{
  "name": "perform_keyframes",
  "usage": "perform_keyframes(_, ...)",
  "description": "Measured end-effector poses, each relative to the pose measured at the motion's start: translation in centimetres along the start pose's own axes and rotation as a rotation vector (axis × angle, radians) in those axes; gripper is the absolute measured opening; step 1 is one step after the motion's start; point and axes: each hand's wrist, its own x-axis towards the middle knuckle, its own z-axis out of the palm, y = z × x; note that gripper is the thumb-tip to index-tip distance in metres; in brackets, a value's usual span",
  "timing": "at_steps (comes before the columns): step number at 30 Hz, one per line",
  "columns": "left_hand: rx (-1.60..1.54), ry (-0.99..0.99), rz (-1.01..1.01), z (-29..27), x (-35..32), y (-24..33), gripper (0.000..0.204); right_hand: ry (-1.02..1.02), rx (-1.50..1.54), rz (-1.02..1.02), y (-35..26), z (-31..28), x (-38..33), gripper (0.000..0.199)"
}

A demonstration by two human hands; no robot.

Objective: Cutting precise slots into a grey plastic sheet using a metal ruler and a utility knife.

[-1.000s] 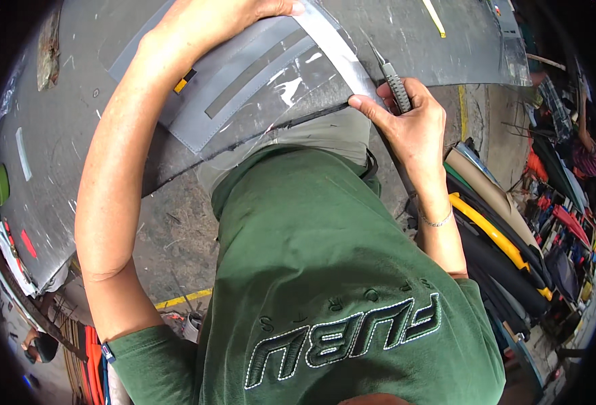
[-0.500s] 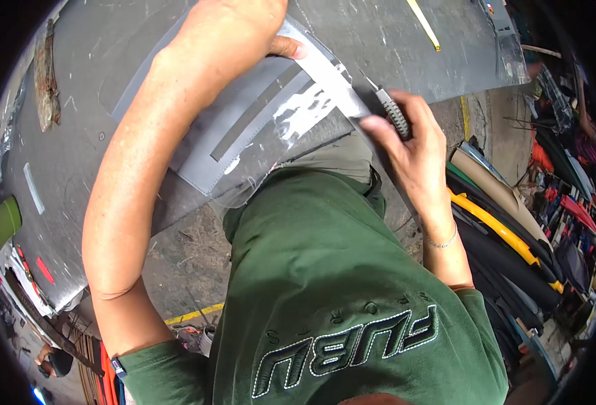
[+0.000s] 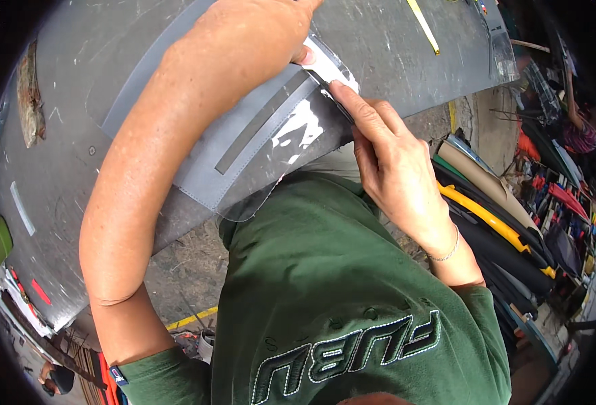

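Lying at the near edge of the grey tabletop (image 3: 406, 61), a grey stitched sheet (image 3: 244, 145) with a clear plastic layer (image 3: 271, 182) overhangs toward the person's green shirt. The left hand (image 3: 257, 27) presses down flat on a metal ruler (image 3: 328, 64) across the sheet, thumb on the strip. The right hand (image 3: 392, 162) is closed around a thin tool, hidden except its tip, index finger stretched along the ruler's edge; rolls of material (image 3: 494, 216) lie beyond the tabletop's right end.
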Motion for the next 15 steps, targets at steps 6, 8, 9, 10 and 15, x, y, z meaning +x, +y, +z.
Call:
perform_keyframes(6, 0.334, -0.416, -0.349, -1.8, 4.5, 3.5, 0.06, -0.026, -0.001, 0.018, -0.1, -0.1, 0.3, 0.069)
perform_keyframes(8, 0.322, -0.705, -0.507, -3.0, 6.9, 4.9, 0.057, -0.015, -0.011, 0.016, 0.1, 0.0, 0.2, 0.069)
perform_keyframes(9, 0.32, -0.706, -0.509, -3.2, 7.2, 5.0, 0.057, -0.007, -0.016, 0.004, 0.2, 0.1, 0.2, 0.069)
perform_keyframes(10, 0.319, -0.716, -0.525, -3.3, 7.4, 5.1, 0.056, -0.01, -0.015, 0.006, 0.1, 0.1, 0.1, 0.069)
perform_keyframes(15, 0.322, -0.693, -0.55, -3.3, 6.8, 5.2, 0.054, -0.027, -0.057, 0.029, -0.1, 0.1, 0.1, 0.072)
